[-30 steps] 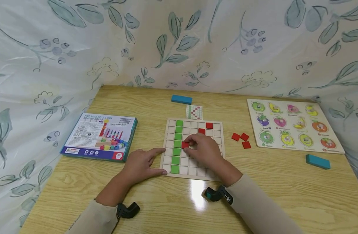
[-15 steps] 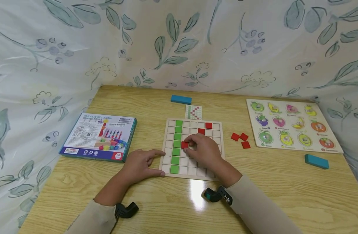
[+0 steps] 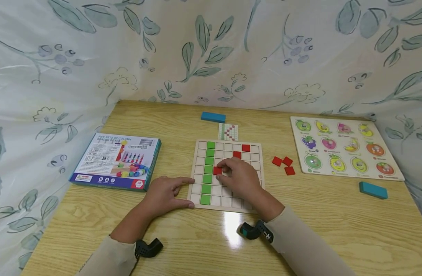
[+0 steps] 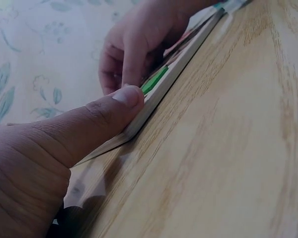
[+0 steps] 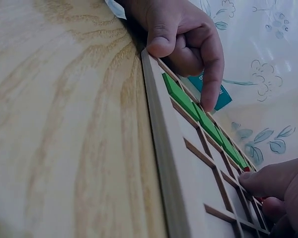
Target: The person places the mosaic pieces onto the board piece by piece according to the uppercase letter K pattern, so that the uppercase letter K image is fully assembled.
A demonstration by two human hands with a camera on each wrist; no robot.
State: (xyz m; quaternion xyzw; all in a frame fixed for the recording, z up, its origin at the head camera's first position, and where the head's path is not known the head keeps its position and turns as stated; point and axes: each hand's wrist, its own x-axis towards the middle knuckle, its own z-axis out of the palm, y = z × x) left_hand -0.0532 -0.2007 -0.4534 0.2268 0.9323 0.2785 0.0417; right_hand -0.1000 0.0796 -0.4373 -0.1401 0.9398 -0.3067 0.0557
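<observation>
A wooden grid board point(image 3: 216, 200) lies on the table, with a column of green tiles point(image 3: 207, 179) along its second column from the left. Thumb and fingers of my right hand point(image 3: 241, 177) pinch a red tile point(image 3: 216, 171) at a cell just right of the green column. Farther up the board, two red tiles point(image 3: 246, 148) sit in cells on a diagonal; the right hand hides some cells below them. My left hand point(image 3: 164, 193) is spread at the board's left edge, index finger and thumb touching the rim. In the right wrist view, the red tile point(image 5: 247, 169) shows only partly beside the thumb.
Several loose red tiles point(image 3: 287, 161) lie right of the board. A small pattern card point(image 3: 233, 132) and a blue block point(image 3: 213, 117) are behind it. A printed box point(image 3: 110, 157) stands left; a fruit puzzle board point(image 3: 326, 155) and another blue block point(image 3: 373, 190) are at right.
The left index fingertip has slid slightly toward me along the board's edge. The right hand stays in place, pinching the red tile.
</observation>
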